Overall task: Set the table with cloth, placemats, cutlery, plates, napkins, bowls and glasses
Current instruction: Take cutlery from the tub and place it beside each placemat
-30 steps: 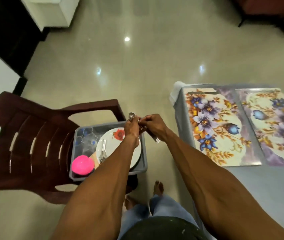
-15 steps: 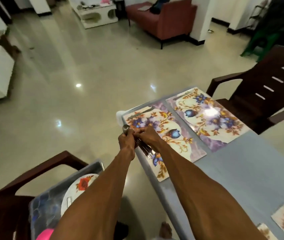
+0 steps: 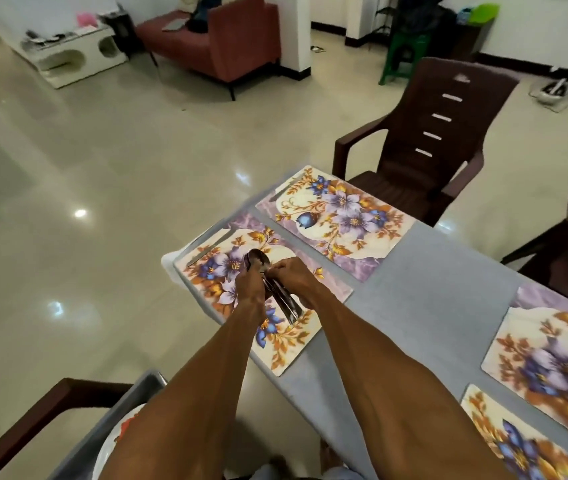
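Both hands, left [image 3: 250,284] and right [image 3: 295,278], gripped the cutlery bundle [image 3: 277,292] over the placemat [image 3: 241,289] at 12 o'clock; best separate one piece, lay it parallel to the mat edge

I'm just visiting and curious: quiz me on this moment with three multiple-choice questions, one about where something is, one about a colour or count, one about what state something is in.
1. Where is the cutlery bundle?
A. In both hands, above the nearest placemat
B. Lying on the floor
C. On the sofa

2. What colour is the tablecloth?
A. Bright green
B. Grey-blue
C. Black

3. What state is the brown chair beyond the table in?
A. Tipped over
B. Stacked with plates
C. Upright and unoccupied

Answers:
1 A: the left hand and right hand grip it over the floral placemat.
2 B: bare cloth between the mats looks grey-blue.
3 C: it stands on its legs with a bare seat.
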